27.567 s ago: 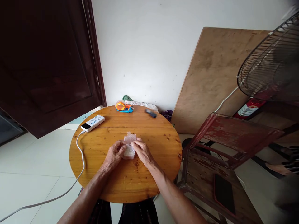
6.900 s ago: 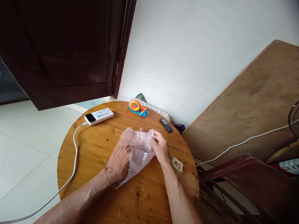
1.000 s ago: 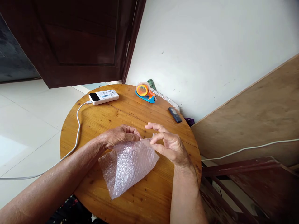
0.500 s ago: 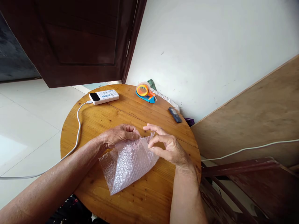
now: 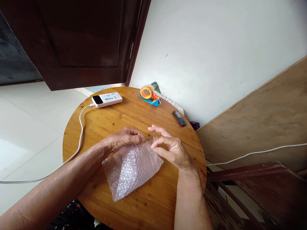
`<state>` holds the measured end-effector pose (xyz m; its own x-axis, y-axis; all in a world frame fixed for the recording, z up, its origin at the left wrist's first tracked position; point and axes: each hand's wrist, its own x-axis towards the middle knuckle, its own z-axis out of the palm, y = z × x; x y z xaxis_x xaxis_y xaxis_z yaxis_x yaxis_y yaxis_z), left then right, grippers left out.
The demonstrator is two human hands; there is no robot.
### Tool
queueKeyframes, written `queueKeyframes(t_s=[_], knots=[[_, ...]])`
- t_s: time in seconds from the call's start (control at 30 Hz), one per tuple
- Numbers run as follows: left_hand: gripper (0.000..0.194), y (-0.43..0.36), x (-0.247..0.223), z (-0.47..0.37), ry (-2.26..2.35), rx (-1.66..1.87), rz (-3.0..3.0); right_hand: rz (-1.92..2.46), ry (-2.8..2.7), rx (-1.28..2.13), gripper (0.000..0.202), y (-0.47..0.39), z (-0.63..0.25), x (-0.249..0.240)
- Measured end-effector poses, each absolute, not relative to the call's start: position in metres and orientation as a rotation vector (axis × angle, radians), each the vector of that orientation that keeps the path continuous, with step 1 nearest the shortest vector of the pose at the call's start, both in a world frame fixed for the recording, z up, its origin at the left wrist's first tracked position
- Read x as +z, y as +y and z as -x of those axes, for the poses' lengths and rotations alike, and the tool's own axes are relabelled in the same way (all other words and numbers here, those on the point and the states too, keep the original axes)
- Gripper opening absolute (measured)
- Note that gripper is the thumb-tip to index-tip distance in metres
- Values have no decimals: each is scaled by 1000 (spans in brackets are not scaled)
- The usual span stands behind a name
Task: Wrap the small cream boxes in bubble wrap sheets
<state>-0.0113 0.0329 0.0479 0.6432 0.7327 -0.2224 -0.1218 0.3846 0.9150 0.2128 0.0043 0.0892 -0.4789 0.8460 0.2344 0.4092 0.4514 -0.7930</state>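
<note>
A clear bubble wrap bag (image 5: 134, 172) lies flat and slightly tilted on the round wooden table (image 5: 134, 214). My left hand (image 5: 127, 139) pinches its top edge, with thumb and fingers closed together. At the bag's upper right corner is my right hand (image 5: 171, 147). Its thumb and forefinger meet on a smooth clear strip (image 5: 149, 147) that looks like tape, against the bag's edge. The other fingers of that hand are raised and curved. What lies inside the bag, if anything, cannot be made out.
An orange and blue tape dispenser (image 5: 150, 95) stands at the table's back. A white power bank (image 5: 107, 99) with a plugged-in white cable (image 5: 81, 134) lies back left. A dark, partly blurred object (image 5: 179, 118) sits near the right rim, by the wall (image 5: 216, 57).
My right hand has shifted slightly left and up along the bag's top edge, its fingers closer to the left hand. The left hand keeps its pinch; the bag has barely moved.
</note>
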Motion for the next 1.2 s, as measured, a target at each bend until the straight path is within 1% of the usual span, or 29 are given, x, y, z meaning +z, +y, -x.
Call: queueKeyframes(t_s=[0.23, 0.37, 0.43, 0.6, 0.77, 0.83, 1.03, 1.2], knots=[[35, 33, 48, 7, 738, 675, -1041, 1066, -2082, 855, 8, 4, -209, 92], [38, 33, 53, 7, 778, 729, -967, 1057, -1801, 698, 16, 2, -212, 90], [38, 33, 54, 7, 767, 756, -946, 1062, -1677, 688, 17, 0, -212, 89], [37, 33, 55, 6, 773, 805, -979, 1202, -1623, 927, 25, 1, -207, 85], [36, 32, 57, 6, 826, 852, -1054, 1297, -1604, 1098, 46, 5, -208, 81], [35, 32, 58, 6, 840, 868, -1089, 1304, -1640, 1143, 50, 4, -206, 82], [36, 30, 59, 5, 808, 878, -1111, 1326, -1742, 1054, 32, 1, -193, 90], [39, 30, 60, 7, 738, 861, -1040, 1320, -1636, 1127, 29, 1, -196, 87]])
